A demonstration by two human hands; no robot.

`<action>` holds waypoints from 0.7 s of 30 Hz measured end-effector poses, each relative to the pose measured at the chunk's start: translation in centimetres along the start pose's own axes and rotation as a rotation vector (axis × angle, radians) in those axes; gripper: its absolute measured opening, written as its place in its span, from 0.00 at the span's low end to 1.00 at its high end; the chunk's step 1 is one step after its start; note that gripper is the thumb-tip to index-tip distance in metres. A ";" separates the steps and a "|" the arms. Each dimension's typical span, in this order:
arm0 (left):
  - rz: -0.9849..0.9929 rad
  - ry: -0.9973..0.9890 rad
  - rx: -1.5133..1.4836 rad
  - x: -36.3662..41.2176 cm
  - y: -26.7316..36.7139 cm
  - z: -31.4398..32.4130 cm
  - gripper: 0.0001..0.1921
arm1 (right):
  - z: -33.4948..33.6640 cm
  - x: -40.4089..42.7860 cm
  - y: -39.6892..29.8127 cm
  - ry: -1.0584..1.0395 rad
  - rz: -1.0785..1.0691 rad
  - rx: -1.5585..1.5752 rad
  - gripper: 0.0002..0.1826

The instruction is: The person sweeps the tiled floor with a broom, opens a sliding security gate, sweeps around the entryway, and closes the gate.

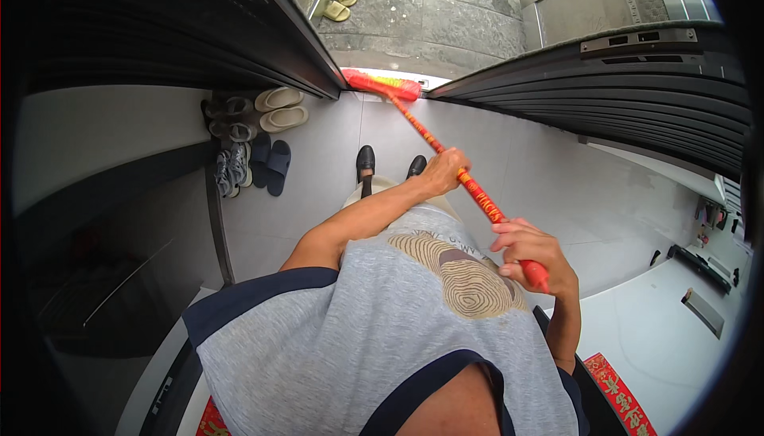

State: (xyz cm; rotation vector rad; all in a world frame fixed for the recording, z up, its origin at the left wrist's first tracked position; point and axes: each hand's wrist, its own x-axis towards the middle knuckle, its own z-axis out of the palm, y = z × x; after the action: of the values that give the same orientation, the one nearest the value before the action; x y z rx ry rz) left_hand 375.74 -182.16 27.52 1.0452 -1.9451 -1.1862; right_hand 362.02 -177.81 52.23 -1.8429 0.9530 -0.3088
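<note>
A broom with a red and yellow head (pixel 382 82) lies across the doorway threshold. Its red patterned handle (pixel 482 200) slants back towards my right side and bears yellow lettering. Lower on that handle, my left hand (pixel 446 172) is wrapped around it in front of my waist. My right hand (pixel 531 254) grips it near the red end cap (pixel 535 276), beside my chest. The far edge of the broom head meets the white door sill (pixel 433 82).
Dark ribbed door leaves (pixel 656 98) stand open on both sides of the doorway. Beige clogs (pixel 283 118), navy slides (pixel 278 167) and sneakers (pixel 234 168) sit at the left. Outside, yellow-green slippers (pixel 340 1) rest on stone paving (pixel 412 12). A white surface (pixel 644 316) is at right.
</note>
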 end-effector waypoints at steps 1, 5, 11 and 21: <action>0.012 0.060 -0.022 1.3 1.4 -0.9 0.08 | -0.3 -0.2 -1.1 0.009 0.013 0.001 0.15; 0.078 0.270 -0.010 4.9 7.1 -4.1 0.07 | -2.8 -0.6 -4.1 0.381 -0.036 -0.026 0.19; 0.053 0.388 -0.037 4.6 5.9 -4.6 0.04 | -1.1 0.6 -4.6 0.139 -0.105 -0.302 0.19; 0.061 0.229 -0.028 5.5 6.4 -3.1 0.12 | -4.0 0.4 -3.9 0.405 -0.164 -0.180 0.15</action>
State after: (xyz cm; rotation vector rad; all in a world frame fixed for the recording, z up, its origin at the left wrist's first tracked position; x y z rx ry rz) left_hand 373.63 -186.43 35.21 1.0505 -1.7648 -1.0105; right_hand 361.72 -179.97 57.38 -2.0718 1.1320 -0.7392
